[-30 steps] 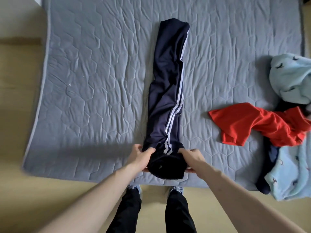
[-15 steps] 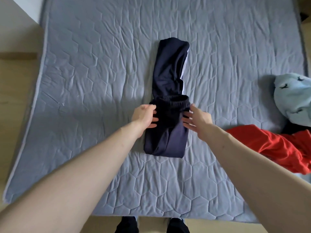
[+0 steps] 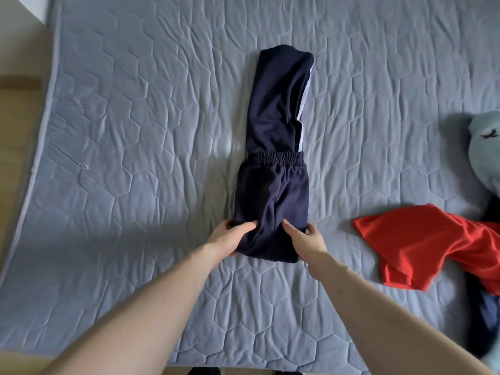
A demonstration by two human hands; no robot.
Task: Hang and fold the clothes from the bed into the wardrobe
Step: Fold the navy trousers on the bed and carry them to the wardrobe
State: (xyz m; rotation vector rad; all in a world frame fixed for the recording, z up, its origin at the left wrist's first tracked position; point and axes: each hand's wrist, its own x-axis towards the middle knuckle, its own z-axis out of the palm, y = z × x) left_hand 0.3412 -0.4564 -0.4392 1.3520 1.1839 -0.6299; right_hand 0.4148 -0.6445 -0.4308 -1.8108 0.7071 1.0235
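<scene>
Change: both hands are sliding back from the waistband, where they were half a second ago, to the near fold of the trousers; the folded flap is now lying flat with nothing holding it.
Bed (image 3: pixel 140 163): the grey quilted mattress is carrying everything, and its soft surface is probably giving a little under any press, so smoothing strokes are working better than hard pushes.
Navy track trousers (image 3: pixel 273 190): they are lying lengthwise in the middle of the bed, legs together, the waist end doubled over so the elastic band is sitting about halfway along; the white side stripe is showing on the far half only.
Red T-shirt (image 3: pixel 422 239): it is waiting crumpled to the right, well apart from the trousers, beside a pale blue garment (image 3: pixel 484 152).
Left hand (image 3: pixel 230 238): it is gripping the near left corner, thumb on top and fingers apparently tucked underneath.
Right hand (image 3: pixel 304 239): it is gripping the near right corner the same way, index finger lying across the cloth.
Doing it well: I judge the next fold is going forward again; lifting both corners level and together, keeping the side edges stacked, and landing the fold short of the far cuffs is keeping the bundle square.
</scene>
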